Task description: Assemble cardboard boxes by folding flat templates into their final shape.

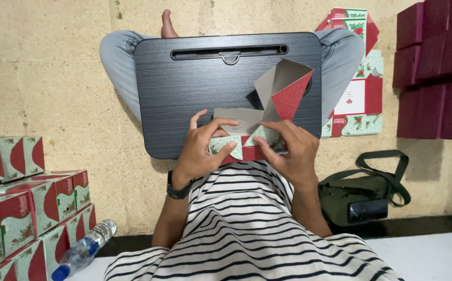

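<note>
A flat cardboard box blank (275,99), red and green with a floral print outside and grey inside, lies partly folded on a black lap desk (184,88). My left hand (202,148) pinches its near edge from the left, thumb on the printed flap. My right hand (288,148) grips the same near edge from the right, fingers pressing a flap down. A grey and red flap stands up beyond my right hand. A black watch is on my left wrist.
Folded red and green boxes (23,208) are stacked at the left, with a plastic water bottle (83,250) beside them. Flat box blanks (358,78) lie right of the desk. Maroon boxes (436,67) fill the far right. A green bag (363,195) holds a phone.
</note>
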